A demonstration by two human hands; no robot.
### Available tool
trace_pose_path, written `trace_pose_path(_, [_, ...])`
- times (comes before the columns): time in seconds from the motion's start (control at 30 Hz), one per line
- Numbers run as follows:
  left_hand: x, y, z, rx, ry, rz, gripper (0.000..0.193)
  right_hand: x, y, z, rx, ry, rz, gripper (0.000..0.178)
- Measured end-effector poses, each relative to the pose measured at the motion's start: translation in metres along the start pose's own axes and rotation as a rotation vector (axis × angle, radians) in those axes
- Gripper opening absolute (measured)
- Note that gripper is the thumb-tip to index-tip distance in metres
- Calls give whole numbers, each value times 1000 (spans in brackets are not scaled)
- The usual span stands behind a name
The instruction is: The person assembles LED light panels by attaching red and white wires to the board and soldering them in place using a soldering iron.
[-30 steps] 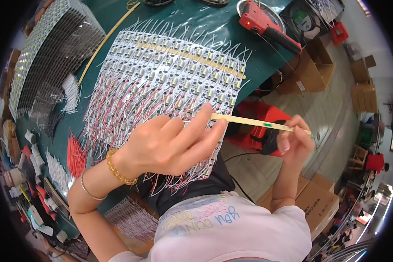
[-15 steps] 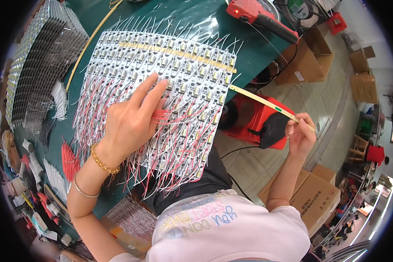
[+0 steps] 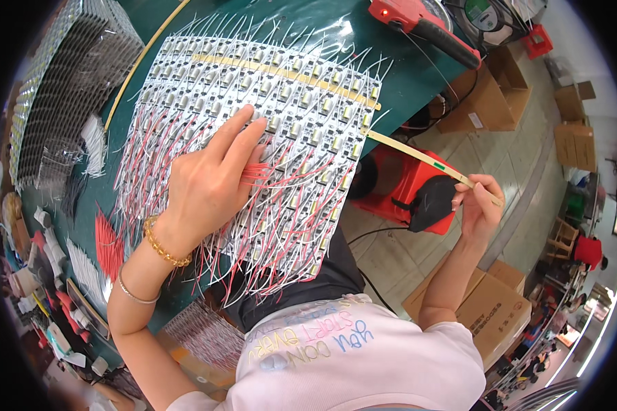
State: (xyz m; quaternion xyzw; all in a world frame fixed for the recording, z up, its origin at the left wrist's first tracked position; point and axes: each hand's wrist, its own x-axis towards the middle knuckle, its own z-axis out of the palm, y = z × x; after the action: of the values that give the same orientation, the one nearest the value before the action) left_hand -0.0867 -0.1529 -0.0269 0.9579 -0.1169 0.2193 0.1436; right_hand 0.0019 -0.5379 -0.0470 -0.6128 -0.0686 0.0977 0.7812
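A large panel of white circuit boards (image 3: 291,123), joined in rows, lies over the green table's near edge with many red and white wires standing off it. My left hand (image 3: 209,181) rests on the panel, index and middle fingers stretched over the boards. A small bunch of red wires (image 3: 256,174) sticks out from beneath its curled fingers. To the right, my right hand (image 3: 481,205) pinches the outer end of a thin yellowish strip (image 3: 411,155) with a green mark. The strip's other end meets the panel's right edge. A similar flat strip (image 3: 288,74) lies across the upper rows.
Stacked board panels (image 3: 62,103) stand at far left. Loose red wires (image 3: 108,246) and white wires (image 3: 86,270) lie left of my forearm. A red and black power tool (image 3: 428,31) sits at the table's far right, with cardboard boxes (image 3: 490,99) and a red machine (image 3: 391,178) beyond the edge.
The view has shifted slightly, so the panel appears a little higher and farther right. Both hands keep nearly the same place relative to the panel, and the strip's end stays at its right edge.
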Motion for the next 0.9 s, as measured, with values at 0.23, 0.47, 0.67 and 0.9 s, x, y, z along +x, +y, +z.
trace_pose_path(0.23, [-1, 1, -1, -5, 0, -13, 26, -13, -5, 7, -58, 17, -94, 20])
trace_pose_path(0.47, [0, 2, -1, 2, -8, -34, 24, -21, -2, 25, -206, -57, -200, 21])
trace_pose_path(0.67, [-1, 1, 0, -2, -1, -38, 23, -10, -2, 18, -53, 14, -20, 21])
trace_pose_path(0.9, [-2, 1, 1, -17, 8, -43, 22, -1, -5, 17, -14, -58, -44, 20])
